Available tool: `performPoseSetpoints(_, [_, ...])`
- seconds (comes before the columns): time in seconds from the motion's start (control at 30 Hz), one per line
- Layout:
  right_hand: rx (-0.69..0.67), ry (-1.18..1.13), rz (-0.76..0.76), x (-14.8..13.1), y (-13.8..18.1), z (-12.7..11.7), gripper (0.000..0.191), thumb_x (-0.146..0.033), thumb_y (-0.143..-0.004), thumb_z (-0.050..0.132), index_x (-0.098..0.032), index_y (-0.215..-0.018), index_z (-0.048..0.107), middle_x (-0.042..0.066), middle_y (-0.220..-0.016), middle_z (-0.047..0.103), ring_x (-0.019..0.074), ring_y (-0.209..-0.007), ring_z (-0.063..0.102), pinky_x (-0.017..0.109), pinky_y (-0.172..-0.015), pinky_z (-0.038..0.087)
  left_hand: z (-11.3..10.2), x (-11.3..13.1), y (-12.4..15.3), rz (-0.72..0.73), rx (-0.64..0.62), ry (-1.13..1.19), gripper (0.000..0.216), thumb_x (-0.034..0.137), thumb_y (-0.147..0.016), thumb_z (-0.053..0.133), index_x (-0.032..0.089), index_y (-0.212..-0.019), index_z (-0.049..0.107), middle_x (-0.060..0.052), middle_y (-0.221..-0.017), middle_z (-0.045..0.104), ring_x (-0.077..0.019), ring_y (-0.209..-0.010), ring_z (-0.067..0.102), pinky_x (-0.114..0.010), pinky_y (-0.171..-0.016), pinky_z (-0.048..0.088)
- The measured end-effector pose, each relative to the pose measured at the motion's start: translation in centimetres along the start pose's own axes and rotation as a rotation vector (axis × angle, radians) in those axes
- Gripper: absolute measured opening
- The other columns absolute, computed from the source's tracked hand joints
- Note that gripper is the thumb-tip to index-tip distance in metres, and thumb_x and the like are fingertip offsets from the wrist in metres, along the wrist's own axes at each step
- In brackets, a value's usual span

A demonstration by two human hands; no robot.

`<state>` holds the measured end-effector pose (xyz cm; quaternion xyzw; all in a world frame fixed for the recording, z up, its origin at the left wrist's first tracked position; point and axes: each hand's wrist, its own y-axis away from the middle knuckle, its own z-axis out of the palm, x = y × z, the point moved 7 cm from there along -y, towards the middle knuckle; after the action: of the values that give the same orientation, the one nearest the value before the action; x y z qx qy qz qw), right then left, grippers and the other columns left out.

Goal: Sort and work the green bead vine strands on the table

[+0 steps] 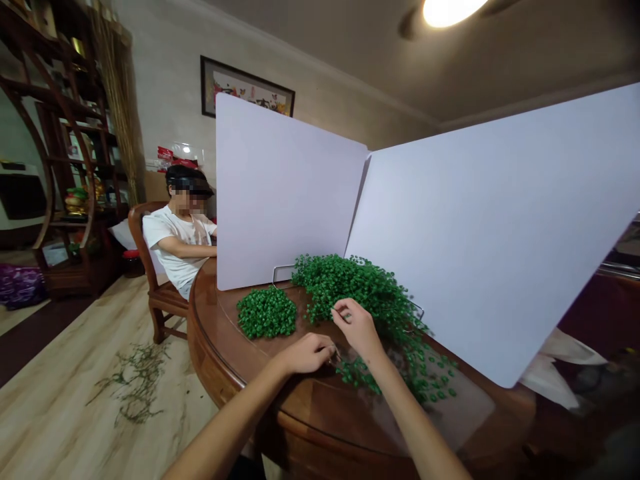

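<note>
My left hand [311, 353] is low over the round table, fingers closed around the thin stem end of a green sprig [357, 373] with small round leaves. Just above and to its right, my right hand [353, 321] has its fingertips pinched together at the near edge of a large heap of green sprigs [350, 280]. Whatever is between those fingertips is too small to make out. Left of the heap lies a smaller, compact pile of round green pieces [267, 312]. More loose sprigs [430, 373] spread out to the right, partly behind my right forearm.
Two white panels [295, 200] stand upright in a V behind the heap, on wire stands [284, 268]. Beyond the round wooden table [215, 333], a person in a white shirt [173, 233] sits on a wooden chair [155, 293]. Bare stems [137, 383] lie on the floor at left.
</note>
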<state>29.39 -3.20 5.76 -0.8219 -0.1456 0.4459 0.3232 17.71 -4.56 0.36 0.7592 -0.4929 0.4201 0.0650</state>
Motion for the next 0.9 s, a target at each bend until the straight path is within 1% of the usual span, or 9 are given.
performPoseSetpoints(0.07, [-0.064, -0.060, 0.028, -1.3, -1.0, 1.9, 0.013, -0.034, -0.080, 0.060, -0.021, -0.077, 0.057, 0.002, -0.074, 0.061, 0.0136, -0.061, 0.058, 0.023, -0.052, 0.052, 0.0, -0.3, -0.1, -0.031, -0.001, 0.031, 0.032, 0.023, -0.093, 0.037, 0.013, -0.076, 0.063, -0.004, -0.077, 0.065, -0.0143, -0.071, 0.058, -0.023, -0.071, 0.045])
performPoseSetpoints(0.2, [-0.286, -0.320, 0.223, -2.1, -3.4, 7.7, 0.016, -0.034, -0.075, 0.066, -0.020, -0.080, 0.060, -0.002, -0.063, 0.061, 0.0128, -0.053, 0.059, 0.021, -0.044, 0.049, 0.0, 0.2, 0.0, 0.044, -0.006, 0.031, 0.031, 0.026, -0.094, 0.040, 0.013, -0.084, 0.066, -0.007, -0.090, 0.068, -0.0169, -0.082, 0.059, -0.025, -0.079, 0.045])
performPoseSetpoints(0.27, [-0.349, -0.424, 0.288, -2.1, -4.4, 10.0, 0.021, -0.033, -0.073, 0.069, -0.018, -0.088, 0.064, 0.001, -0.070, 0.066, 0.0150, -0.061, 0.065, 0.024, -0.050, 0.053, 0.1, 0.2, 0.0, 0.054, -0.011, 0.043, 0.031, 0.030, -0.094, 0.043, 0.012, -0.088, 0.068, -0.008, -0.095, 0.069, -0.0187, -0.086, 0.060, -0.026, -0.081, 0.045])
performPoseSetpoints(0.37, [-0.364, -0.497, 0.305, -1.6, -5.4, 11.3, 0.032, -0.035, -0.077, 0.067, -0.019, -0.105, 0.065, 0.007, -0.093, 0.071, 0.0179, -0.081, 0.070, 0.030, -0.068, 0.059, 0.1, -0.4, -0.1, 0.018, 0.000, 0.078, 0.033, 0.036, -0.093, 0.047, 0.012, -0.091, 0.070, -0.009, -0.095, 0.070, -0.0199, -0.087, 0.061, -0.027, -0.081, 0.046])
performPoseSetpoints(0.47, [-0.346, -0.530, 0.278, -0.6, -4.7, 10.2, 0.036, -0.042, -0.081, 0.064, -0.021, -0.110, 0.065, 0.010, -0.106, 0.070, 0.0197, -0.091, 0.069, 0.035, -0.077, 0.058, -0.2, -1.2, -0.2, -0.026, 0.053, 0.139, 0.032, 0.039, -0.090, 0.053, 0.012, -0.090, 0.070, -0.008, -0.093, 0.071, -0.0187, -0.085, 0.061, -0.027, -0.080, 0.046])
performPoseSetpoints(0.57, [-0.303, -0.420, 0.211, 1.0, -2.7, 7.3, 0.036, -0.049, -0.085, 0.057, -0.019, -0.102, 0.067, 0.009, -0.097, 0.071, 0.0195, -0.082, 0.068, 0.033, -0.070, 0.056, -0.4, -2.1, -0.2, -0.090, 0.111, 0.204, 0.031, 0.041, -0.087, 0.058, 0.011, -0.086, 0.068, -0.006, -0.082, 0.070, -0.0160, -0.075, 0.060, -0.026, -0.074, 0.046])
performPoseSetpoints(0.67, [-0.291, -0.299, 0.206, 2.9, 0.0, 4.2, 0.038, -0.052, -0.087, 0.053, -0.018, -0.096, 0.068, 0.006, -0.086, 0.069, 0.0177, -0.072, 0.065, 0.031, -0.066, 0.053, -0.4, -2.6, -0.2, -0.128, 0.137, 0.309, 0.034, 0.046, -0.085, 0.058, 0.012, -0.081, 0.063, -0.002, -0.066, 0.062, -0.0132, -0.061, 0.057, -0.025, -0.064, 0.045])
performPoseSetpoints(0.77, [-0.366, -0.205, 0.223, 3.6, 2.5, 2.0, 0.037, -0.051, -0.089, 0.051, -0.020, -0.097, 0.069, 0.005, -0.087, 0.069, 0.0184, -0.075, 0.064, 0.030, -0.068, 0.051, -0.6, -2.7, -0.3, -0.115, 0.180, 0.458, 0.039, 0.052, -0.084, 0.057, 0.014, -0.084, 0.057, 0.000, -0.063, 0.059, -0.0127, -0.057, 0.056, -0.025, -0.060, 0.046])
performPoseSetpoints(0.9, [-0.519, -0.168, 0.191, 2.5, 4.3, 0.9, 0.034, -0.049, -0.090, 0.053, -0.021, -0.095, 0.071, 0.004, -0.091, 0.071, 0.0219, -0.088, 0.065, 0.033, -0.081, 0.049, -0.8, -3.3, -0.5, -0.146, 0.239, 0.620, 0.041, 0.057, -0.084, 0.056, 0.016, -0.085, 0.050, 0.000, -0.064, 0.061, -0.0136, -0.056, 0.060, -0.027, -0.060, 0.049])
